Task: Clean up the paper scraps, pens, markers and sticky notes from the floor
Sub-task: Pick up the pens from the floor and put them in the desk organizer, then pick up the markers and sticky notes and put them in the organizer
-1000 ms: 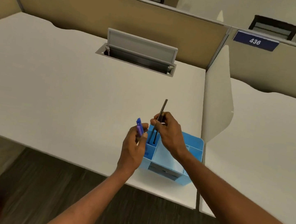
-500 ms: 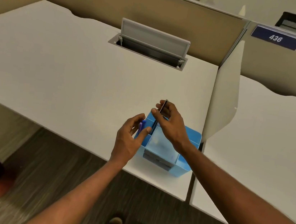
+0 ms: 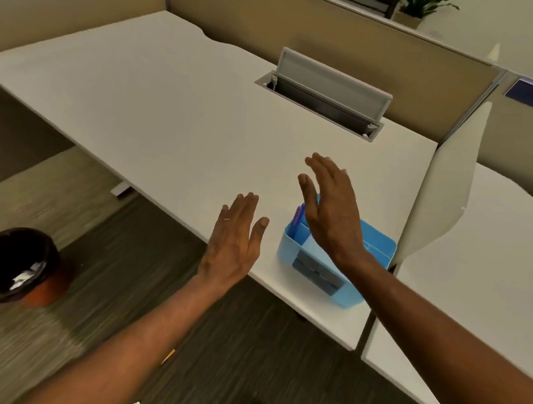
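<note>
While the left hand (image 3: 237, 235) hovers beside and the right hand (image 3: 328, 210) above the blue organizer (image 3: 290, 256) on the tabletop (image 3: 169, 104), both spread empty, a purple marker (image 3: 297, 220) stands inside it.

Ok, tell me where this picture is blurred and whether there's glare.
Head view: the floor and bin at lower left are smeared, as by camera motion; the left hand, right hand and blue box look fairly sharp; the light is soft and even, with no glare on the desk.

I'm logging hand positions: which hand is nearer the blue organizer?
Right. The right hand hovers over the blue organizer; the left hand is apart to its left, at the desk edge.
</note>
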Motion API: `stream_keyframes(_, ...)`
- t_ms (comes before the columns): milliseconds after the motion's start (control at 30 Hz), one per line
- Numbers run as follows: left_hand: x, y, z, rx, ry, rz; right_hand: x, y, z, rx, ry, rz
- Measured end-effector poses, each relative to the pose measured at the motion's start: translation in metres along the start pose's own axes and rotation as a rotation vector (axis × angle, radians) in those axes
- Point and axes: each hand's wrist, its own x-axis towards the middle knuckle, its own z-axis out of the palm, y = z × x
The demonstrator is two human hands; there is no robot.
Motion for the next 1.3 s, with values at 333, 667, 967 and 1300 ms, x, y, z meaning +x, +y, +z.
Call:
stream_keyframes(333,-0.075,-0.064,-0.085,0.06,0.079,-0.091,-0.054,-0.084,0.055,-0.094,-0.241,-0.072)
stream_keyframes(667,-0.179,-0.163,-0.171,0.192,0.243,-0.29,-0.104,-0.194,0.133,-0.07,-0.401,-0.329)
stream_keyframes(967,-0.297,-0.232,-0.161,0.241,0.236,-0.541,-0.191,-0.243,0.233,-0.012,-0.614,-0.474)
stream_keyframes(1300,-0.385,-0.315,-0.121,0.221,-0.012,-0.715,-0.248,-0.236,0.334,-0.145,-0.823,-0.471)
